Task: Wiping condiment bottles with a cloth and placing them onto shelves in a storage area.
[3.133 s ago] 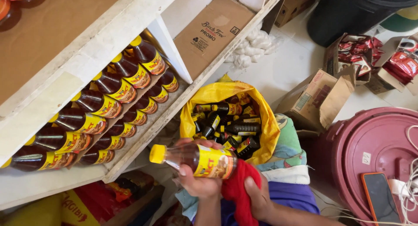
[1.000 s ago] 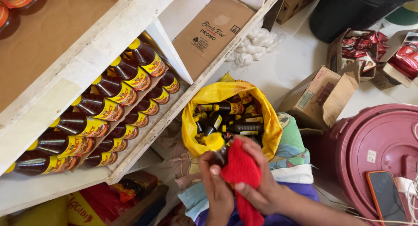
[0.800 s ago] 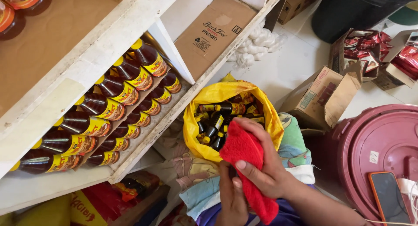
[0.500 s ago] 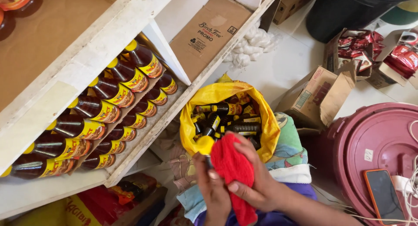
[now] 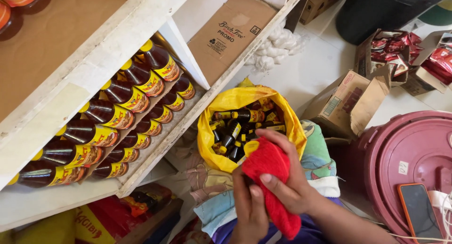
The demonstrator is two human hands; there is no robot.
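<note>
Leftmost, bottles [image 5: 113,126] line the shelf [image 5: 70,79]. Further right, both hands clench a red cloth [image 5: 270,178] just below the yellow bag [image 5: 235,100]: left hand [image 5: 249,211] under, right hand [image 5: 287,183] over. Soft and light, it probably wraps a small, breakable bottle, best gripped around its middle.

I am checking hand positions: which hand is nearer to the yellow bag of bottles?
Right. The right hand lies over the red cloth with its fingers at the rim of the yellow bag; the left hand is lower, below the cloth, farther from the bag.
</note>
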